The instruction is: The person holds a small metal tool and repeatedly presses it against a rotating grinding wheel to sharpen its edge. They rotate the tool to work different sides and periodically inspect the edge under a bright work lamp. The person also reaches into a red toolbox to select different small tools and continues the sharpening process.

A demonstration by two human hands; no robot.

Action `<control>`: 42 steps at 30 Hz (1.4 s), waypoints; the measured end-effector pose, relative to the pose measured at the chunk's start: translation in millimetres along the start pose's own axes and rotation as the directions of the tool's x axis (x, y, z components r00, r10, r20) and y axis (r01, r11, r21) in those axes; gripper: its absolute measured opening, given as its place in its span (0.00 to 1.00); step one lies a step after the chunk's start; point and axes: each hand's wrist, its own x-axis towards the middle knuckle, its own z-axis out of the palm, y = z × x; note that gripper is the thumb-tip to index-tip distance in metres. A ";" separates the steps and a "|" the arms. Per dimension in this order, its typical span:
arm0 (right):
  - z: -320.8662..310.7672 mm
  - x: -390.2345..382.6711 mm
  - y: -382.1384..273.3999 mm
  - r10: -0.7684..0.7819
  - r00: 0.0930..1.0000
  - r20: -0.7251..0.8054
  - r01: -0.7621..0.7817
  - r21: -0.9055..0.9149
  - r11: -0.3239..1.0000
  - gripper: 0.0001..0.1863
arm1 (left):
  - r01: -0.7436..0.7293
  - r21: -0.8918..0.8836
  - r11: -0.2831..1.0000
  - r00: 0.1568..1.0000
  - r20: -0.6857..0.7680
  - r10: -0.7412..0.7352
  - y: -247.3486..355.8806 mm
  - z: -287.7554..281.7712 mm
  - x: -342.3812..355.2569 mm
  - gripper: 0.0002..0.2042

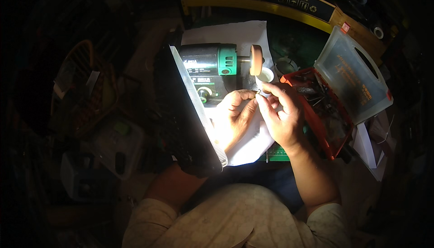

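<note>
1. A small piece (258, 92), too tiny to identify, sits at the fingertips where both hands meet; its long axis cannot be made out.
2. The right hand (285, 112) has thumb and forefinger pinched together on it. The left hand (233, 114) touches at the same spot with curled fingers; whether it too grips is unclear. Neither hand is clearly nearer.
3. The relation that seems to matter most: the tan polishing wheel (256, 60) lies almost straight beyond the piece, away from the person, near but apart. A white cup (266, 75) stands between them, slightly right.
4. The wheel's spindle projects rightward from a green-and-black motor (212, 59), with a control knob (203, 95) nearer the person.
5. Below lies brightly lit white paper (246, 151), beside a green cutting mat (278, 152).
6. A black lamp (187, 112) slants close on the left; an open red tool case (315, 128), its translucent lid (340, 67) raised, is on the right.
7. The surrounding room is dim.
</note>
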 end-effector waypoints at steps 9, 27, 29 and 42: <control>-4.6 5.3 3.6 -0.247 0.969 0.021 0.248 -0.145 0.958 0.17 | 0.044 -0.007 0.999 0.999 -0.002 -0.044 0.8 -1.6 -1.3 0.05; -7.4 -2.4 2.2 -0.090 0.996 0.013 0.091 -0.142 0.986 0.18 | 0.027 0.001 1.000 0.999 -0.041 -0.027 0.1 -1.6 -1.4 0.06; -8.4 -2.2 1.4 -0.119 0.993 0.001 0.119 -0.110 0.987 0.19 | 0.049 -0.023 0.999 0.998 -0.045 -0.050 1.5 -0.6 -1.8 0.06; -5.9 -2.4 7.8 -0.243 0.970 -0.010 0.241 -0.092 0.966 0.17 | 0.038 -0.036 0.999 0.998 -0.048 -0.040 0.8 -0.1 -1.1 0.07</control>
